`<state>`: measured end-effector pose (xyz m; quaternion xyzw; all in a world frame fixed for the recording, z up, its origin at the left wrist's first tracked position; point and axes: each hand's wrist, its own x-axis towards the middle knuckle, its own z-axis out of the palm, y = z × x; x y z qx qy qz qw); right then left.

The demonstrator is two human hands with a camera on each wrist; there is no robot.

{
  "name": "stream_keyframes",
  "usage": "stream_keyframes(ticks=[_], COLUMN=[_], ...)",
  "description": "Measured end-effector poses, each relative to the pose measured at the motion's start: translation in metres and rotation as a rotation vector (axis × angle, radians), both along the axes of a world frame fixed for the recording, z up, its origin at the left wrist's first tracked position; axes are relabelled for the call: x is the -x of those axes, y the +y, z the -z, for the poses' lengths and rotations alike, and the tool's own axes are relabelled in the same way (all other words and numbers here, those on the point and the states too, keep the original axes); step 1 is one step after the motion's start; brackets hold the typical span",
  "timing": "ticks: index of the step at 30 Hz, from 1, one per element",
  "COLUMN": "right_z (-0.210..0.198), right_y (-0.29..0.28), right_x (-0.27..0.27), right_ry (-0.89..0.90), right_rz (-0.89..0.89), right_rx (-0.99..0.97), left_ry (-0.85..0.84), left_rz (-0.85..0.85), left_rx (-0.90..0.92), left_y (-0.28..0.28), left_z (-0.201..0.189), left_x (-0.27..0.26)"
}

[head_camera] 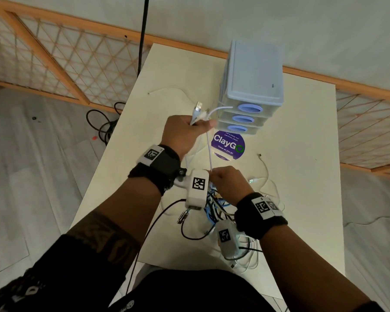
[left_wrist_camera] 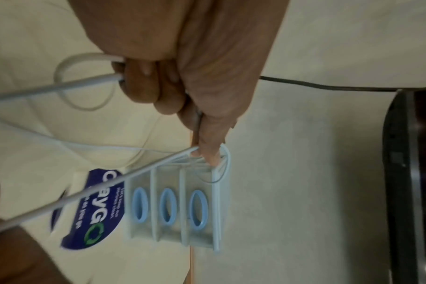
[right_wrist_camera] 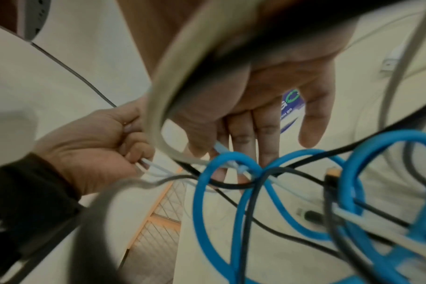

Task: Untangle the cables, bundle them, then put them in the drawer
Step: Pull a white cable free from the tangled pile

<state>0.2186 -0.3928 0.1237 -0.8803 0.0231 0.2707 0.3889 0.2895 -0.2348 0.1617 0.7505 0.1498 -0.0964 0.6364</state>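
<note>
My left hand is raised over the table and grips a folded white cable, whose USB plug sticks up past the fingers. In the left wrist view the left hand is curled round several white strands. A taut length of the cable runs down to my right hand, which pinches it just above the tangle of blue, black and white cables. Seen from the right wrist, the right hand pinches the white strand near a blue cable. All three drawers of the pale blue drawer unit are closed.
A purple round sticker lies on the cream table in front of the drawers. Loose white cables trail to the right of the tangle. A black cable hangs over the near edge. A wooden lattice rail stands behind.
</note>
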Motion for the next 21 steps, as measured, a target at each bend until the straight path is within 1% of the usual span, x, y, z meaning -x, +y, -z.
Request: stream_keyframes(ticks=[2,4,5,7,11,14,16,18,21], right_z=[0.001,0.000,0.000,0.003,0.010,0.010,0.014,0.020,0.019], right_y=[0.000,0.001,0.002,0.003,-0.002,-0.005,-0.003,0.000,0.008], right_x=[-0.003,-0.006,-0.008,-0.009,-0.011,-0.015,-0.021,-0.030,-0.050], right_ry=[-0.015,-0.071,-0.094,-0.147,-0.246,-0.189,-0.142,-0.100,-0.050], right_rz=[0.019,0.036,0.022,-0.004,0.122,0.231,0.242,0.200,0.118], right_rx=[-0.043,-0.071,-0.072,-0.060,0.022,0.016,0.046,0.104,0.130], left_ry=[0.024,0.076,0.084,0.059,0.040,-0.021,-0.070,-0.121,-0.151], left_rz=[0.075,0.176,0.189,0.130,-0.004,-0.144,-0.233,-0.249,-0.154], left_rx=[-0.027,-0.063,-0.075,-0.092,-0.117,-0.127,-0.057,0.070,0.166], left_y=[0.001,0.000,-0.002,-0.002,0.006,0.019,0.024,0.023,0.018], left_z=[0.001,0.010,0.014,0.023,0.013,-0.001,-0.014,-0.028,-0.038], left_x=[-0.001,0.006,0.010,0.013,0.004,-0.009,-0.017,-0.020,-0.019])
